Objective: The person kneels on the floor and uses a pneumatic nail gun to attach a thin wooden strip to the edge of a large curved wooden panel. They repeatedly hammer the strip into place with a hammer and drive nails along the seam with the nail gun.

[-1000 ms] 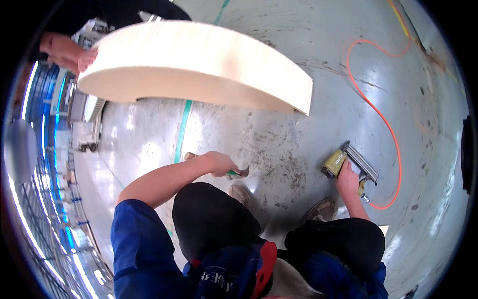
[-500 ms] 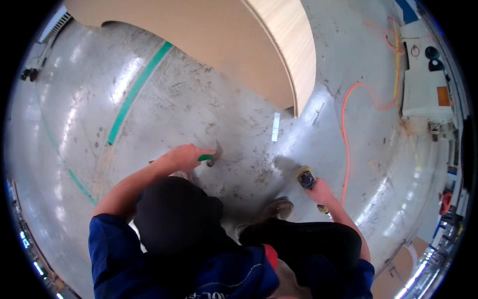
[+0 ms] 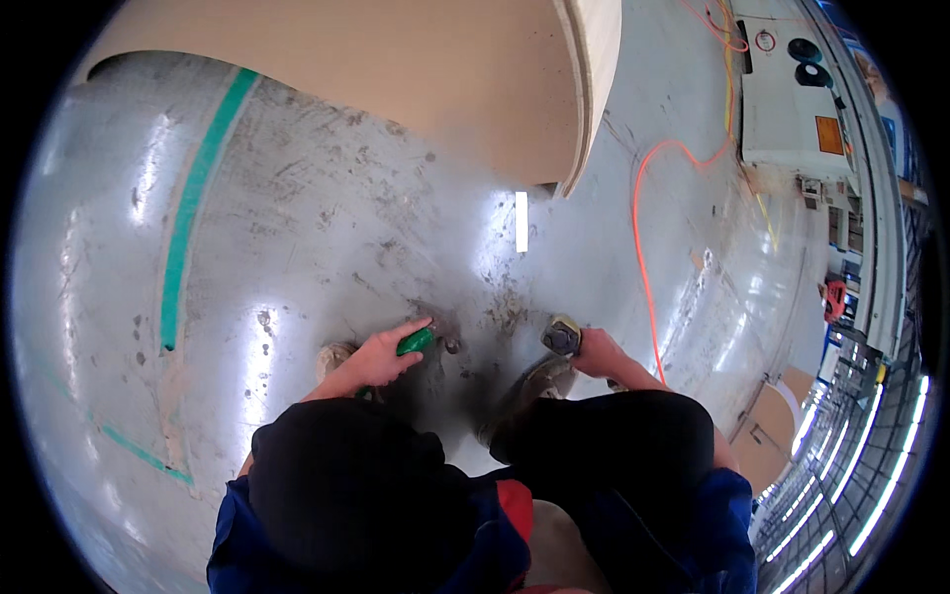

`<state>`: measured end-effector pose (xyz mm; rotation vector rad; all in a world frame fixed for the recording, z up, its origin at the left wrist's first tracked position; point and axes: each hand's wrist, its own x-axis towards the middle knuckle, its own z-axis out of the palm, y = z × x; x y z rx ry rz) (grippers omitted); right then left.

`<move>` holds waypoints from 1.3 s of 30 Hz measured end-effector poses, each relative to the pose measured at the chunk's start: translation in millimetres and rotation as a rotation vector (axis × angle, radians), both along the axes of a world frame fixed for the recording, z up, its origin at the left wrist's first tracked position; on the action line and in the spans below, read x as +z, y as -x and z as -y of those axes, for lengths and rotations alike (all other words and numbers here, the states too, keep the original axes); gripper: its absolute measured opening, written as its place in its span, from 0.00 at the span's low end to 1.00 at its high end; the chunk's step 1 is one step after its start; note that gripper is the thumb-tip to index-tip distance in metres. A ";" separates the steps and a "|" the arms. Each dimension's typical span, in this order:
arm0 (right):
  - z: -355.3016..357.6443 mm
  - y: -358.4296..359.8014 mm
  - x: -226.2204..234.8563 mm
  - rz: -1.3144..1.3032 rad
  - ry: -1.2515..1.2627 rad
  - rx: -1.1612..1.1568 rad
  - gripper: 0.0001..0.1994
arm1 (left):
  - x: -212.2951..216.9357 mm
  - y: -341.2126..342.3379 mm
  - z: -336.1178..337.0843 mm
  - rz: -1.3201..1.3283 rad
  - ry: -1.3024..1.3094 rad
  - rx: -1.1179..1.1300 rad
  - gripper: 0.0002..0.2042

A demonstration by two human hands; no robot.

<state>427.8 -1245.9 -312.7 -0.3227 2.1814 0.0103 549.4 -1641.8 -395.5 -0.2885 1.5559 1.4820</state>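
Observation:
My left hand is closed round the green handle of a hammer. Its dark metal head shows against the stained floor and is partly hard to make out. On the other side, my right hand grips a yellow and black cordless drill, whose base faces up; the hand and leg hide most of its body. Both hands are held low in front of my knees, apart from each other. Ahead lies a large curved brown panel with a pale, thick edge.
A white strip lies on the grey floor near the panel's corner. An orange hose winds along the right. Beyond it stands a white machine cabinet. Green tape marks the floor at left. My shoe is beneath the drill.
My left hand has moved down with the hammer, and the drill has come inward to the left in my right hand. The panel and floor have shifted up and left in view.

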 end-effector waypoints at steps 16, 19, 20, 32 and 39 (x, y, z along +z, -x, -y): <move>34.9 14.3 -20.5 0.067 -0.294 -0.149 0.17 | -2.3 7.9 14.2 0.059 -0.114 0.015 0.32; 37.1 15.4 -24.4 0.026 -0.299 -0.173 0.18 | -6.6 3.6 14.8 -0.027 -0.119 0.021 0.32; 36.7 15.4 -24.9 0.013 -0.312 -0.181 0.18 | -8.5 1.7 14.3 -0.044 -0.111 0.011 0.32; 25.6 48.4 43.3 0.102 0.051 -0.575 0.13 | -15.0 53.3 56.3 -0.701 0.323 -0.196 0.25; 59.7 77.2 182.3 0.092 0.712 -0.683 0.18 | 87.5 141.3 36.7 -0.853 -0.018 -0.106 0.24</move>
